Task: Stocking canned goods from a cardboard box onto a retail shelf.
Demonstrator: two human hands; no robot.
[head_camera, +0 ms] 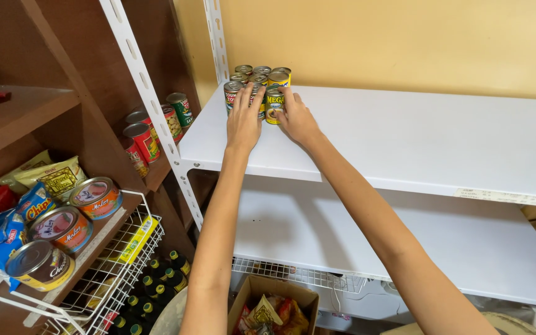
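Note:
Several small tin cans (257, 84) stand in a tight cluster at the back left corner of a white metal shelf (404, 142). My left hand (245, 118) lies flat on the shelf with its fingers against the green and white can at the front left. My right hand (294, 118) touches the yellow-labelled can (274, 104) at the front right of the cluster. Both arms reach forward from below. Whether either hand grips a can is unclear.
A brown wooden shelf unit stands on the left with red cans (147, 138), round flat tins (66, 226) and snack bags (48, 177). A wire basket (116, 267) hangs below them. Dark bottles with yellow caps (150, 291) and an open cardboard box (274, 307) sit on the floor.

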